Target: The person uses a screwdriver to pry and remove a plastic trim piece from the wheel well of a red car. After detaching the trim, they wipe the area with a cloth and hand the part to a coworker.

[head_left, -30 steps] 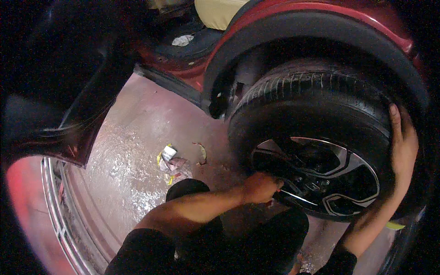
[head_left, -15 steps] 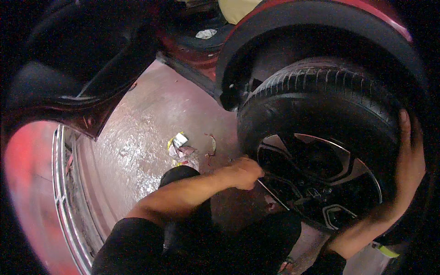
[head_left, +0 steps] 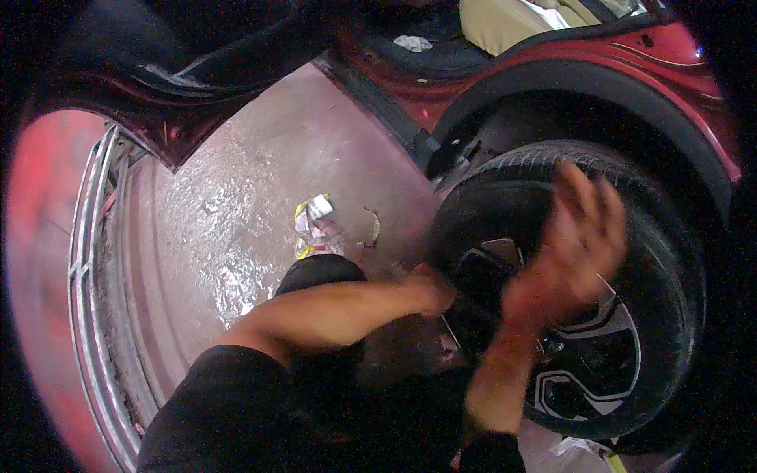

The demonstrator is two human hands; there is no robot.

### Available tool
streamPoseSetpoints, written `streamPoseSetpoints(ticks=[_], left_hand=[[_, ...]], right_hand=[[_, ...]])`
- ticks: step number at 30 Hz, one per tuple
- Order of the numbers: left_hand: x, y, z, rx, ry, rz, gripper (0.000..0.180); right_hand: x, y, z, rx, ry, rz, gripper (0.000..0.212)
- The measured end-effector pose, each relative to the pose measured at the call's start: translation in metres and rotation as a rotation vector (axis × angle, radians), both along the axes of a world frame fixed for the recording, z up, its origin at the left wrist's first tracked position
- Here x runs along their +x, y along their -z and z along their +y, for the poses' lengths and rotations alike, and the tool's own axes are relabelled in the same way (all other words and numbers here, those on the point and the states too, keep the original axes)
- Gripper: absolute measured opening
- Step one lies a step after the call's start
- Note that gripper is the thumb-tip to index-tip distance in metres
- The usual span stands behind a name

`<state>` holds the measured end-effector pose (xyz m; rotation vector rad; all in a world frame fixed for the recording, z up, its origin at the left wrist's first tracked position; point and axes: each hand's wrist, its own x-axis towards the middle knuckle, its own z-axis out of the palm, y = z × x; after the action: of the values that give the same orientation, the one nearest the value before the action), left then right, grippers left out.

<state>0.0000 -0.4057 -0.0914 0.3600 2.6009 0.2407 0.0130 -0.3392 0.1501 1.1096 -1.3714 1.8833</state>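
Observation:
A black tyre on a dark alloy wheel with silver-edged spokes (head_left: 579,410) sits at the wheel arch of a red car, on the right. At its left side my left hand (head_left: 432,292) is closed on the wheel's edge; the fingertips are hidden. My right hand (head_left: 569,244), smeared by motion, is raised in front of the tyre's upper part with its fingers apart and nothing in it. Whether it touches the tyre I cannot tell. Both forearms cross in front of my dark clothing.
An open dark car door (head_left: 197,87) hangs at the upper left. Crumpled wrappers (head_left: 315,221) lie on the wet, shiny floor (head_left: 236,213). Metal rails (head_left: 83,260) run along the left. A beige seat (head_left: 505,27) shows inside the car. Another wrapper (head_left: 587,449) lies below the wheel.
My right hand has come off the tyre's right side and swung left across the wheel's front. My left hand stays at the wheel's left edge. The view has shifted.

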Motion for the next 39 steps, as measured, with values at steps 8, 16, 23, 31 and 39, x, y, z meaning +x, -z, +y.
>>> streamPoseSetpoints(ticks=[8,16,23,31,39], left_hand=[[0.029,-0.074,0.018,0.028,-0.024,0.041,0.037],[0.007,-0.001,0.010,-0.153,-0.026,0.070,0.034],[0.006,-0.010,0.027,-0.278,-0.263,0.038,0.031],[0.057,-0.081,-0.015,-0.467,-0.417,0.072,0.036],[0.292,-0.183,-0.110,-0.678,-1.078,0.778,0.016]], right_hand=[[-0.140,0.081,-0.129,0.368,0.011,-0.522,0.048],[-0.143,0.107,-0.152,0.572,0.124,-0.294,0.047],[-0.193,0.128,-0.135,0.745,0.229,-0.331,0.073],[-0.179,0.138,-0.141,0.668,0.141,-0.410,0.076],[-0.152,0.132,-0.133,0.605,0.071,-0.397,0.072]])
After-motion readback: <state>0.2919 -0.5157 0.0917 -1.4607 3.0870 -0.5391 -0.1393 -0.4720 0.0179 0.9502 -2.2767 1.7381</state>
